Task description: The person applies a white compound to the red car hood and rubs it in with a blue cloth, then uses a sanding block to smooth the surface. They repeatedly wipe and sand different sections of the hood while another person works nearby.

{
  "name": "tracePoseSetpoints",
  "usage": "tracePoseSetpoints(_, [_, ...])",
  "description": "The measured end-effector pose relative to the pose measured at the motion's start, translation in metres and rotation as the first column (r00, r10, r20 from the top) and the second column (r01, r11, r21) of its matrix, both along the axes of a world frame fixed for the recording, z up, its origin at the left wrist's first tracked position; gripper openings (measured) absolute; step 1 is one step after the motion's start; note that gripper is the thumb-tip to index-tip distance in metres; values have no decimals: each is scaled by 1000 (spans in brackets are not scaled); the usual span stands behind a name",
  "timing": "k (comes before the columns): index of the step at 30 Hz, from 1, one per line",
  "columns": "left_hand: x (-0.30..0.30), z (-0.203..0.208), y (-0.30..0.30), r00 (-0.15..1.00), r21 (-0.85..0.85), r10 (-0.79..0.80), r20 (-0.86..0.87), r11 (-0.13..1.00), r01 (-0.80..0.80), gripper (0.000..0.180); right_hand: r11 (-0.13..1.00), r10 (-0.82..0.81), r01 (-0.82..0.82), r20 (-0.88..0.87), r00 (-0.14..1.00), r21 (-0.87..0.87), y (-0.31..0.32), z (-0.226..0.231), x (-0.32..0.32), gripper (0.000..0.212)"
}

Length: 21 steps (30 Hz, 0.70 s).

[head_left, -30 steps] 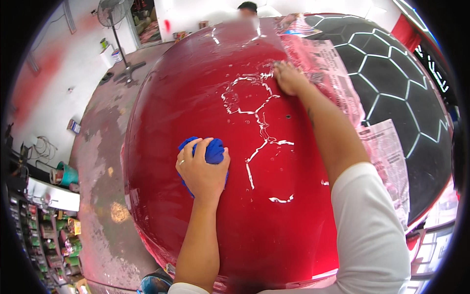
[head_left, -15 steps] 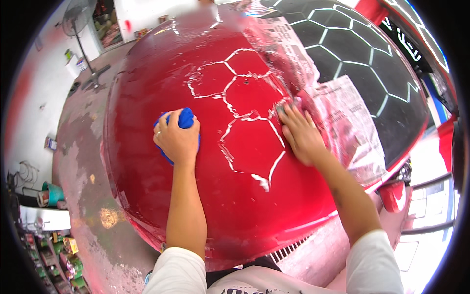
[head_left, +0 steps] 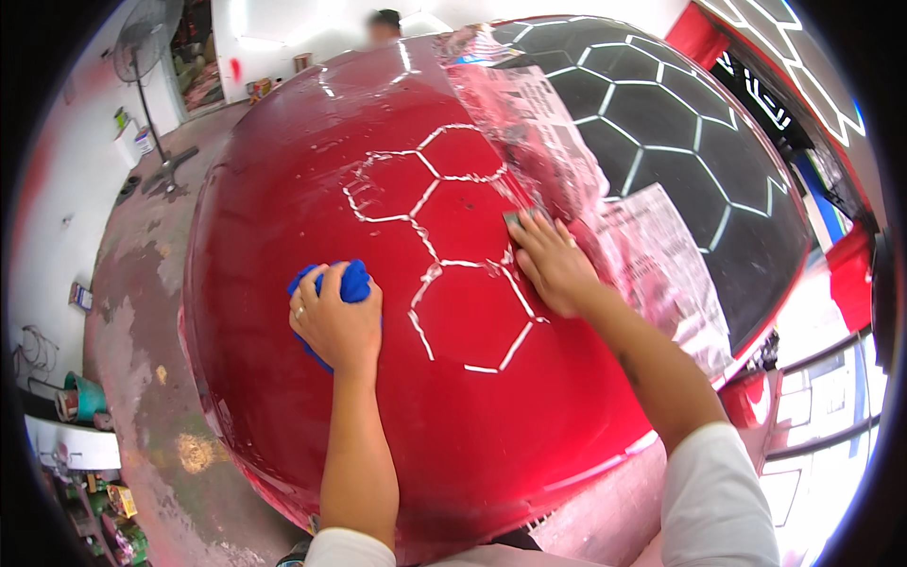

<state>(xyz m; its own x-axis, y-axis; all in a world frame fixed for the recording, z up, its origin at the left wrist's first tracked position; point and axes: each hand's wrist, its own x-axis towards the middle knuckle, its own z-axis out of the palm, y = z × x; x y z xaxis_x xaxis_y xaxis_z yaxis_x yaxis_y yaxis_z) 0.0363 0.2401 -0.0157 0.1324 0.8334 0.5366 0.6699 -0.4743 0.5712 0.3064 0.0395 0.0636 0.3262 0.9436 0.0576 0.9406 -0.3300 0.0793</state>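
Note:
My left hand (head_left: 342, 317) is closed around a crumpled blue cloth (head_left: 354, 282) resting on the glossy red car hood (head_left: 283, 227). Farther right, my right hand (head_left: 556, 260) lies on the hood with its fingers pressed down. Under its fingertips a small grey-green pad (head_left: 513, 219) pokes out; most of it is hidden. White hexagon light reflections (head_left: 472, 263) show on the hood between my hands, with ragged edges in places. Newspaper sheets (head_left: 652, 255), stained red on one side, line the hood's right edge just past my right hand.
Beyond the newspaper is the dark windshield (head_left: 652, 113), with a red side mirror (head_left: 751, 402) lower right. A standing fan (head_left: 142, 85) stands far left, and a green bucket (head_left: 90, 397) sits near cluttered shelves. Another person's head (head_left: 385, 25) shows past the hood.
The view has tilted, so the hood and left hand sit lower in the picture. My right hand has shifted slightly left. The reflections look less ragged near my right hand and at the lower hexagon.

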Motion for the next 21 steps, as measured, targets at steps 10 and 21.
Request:
tracePoseSetpoints(10, [0, -1, -3, 998, 31, -54, 18, 998, 53, 32, 983, -145, 146, -10, 989, 113, 314, -18, 195, 61])
tracePoseSetpoints(21, [-5, -1, 9, 1000, 83, 12, 12, 996, -13, 34, 999, 20, -22, 27, 999, 40, -18, -8, -28, 57])
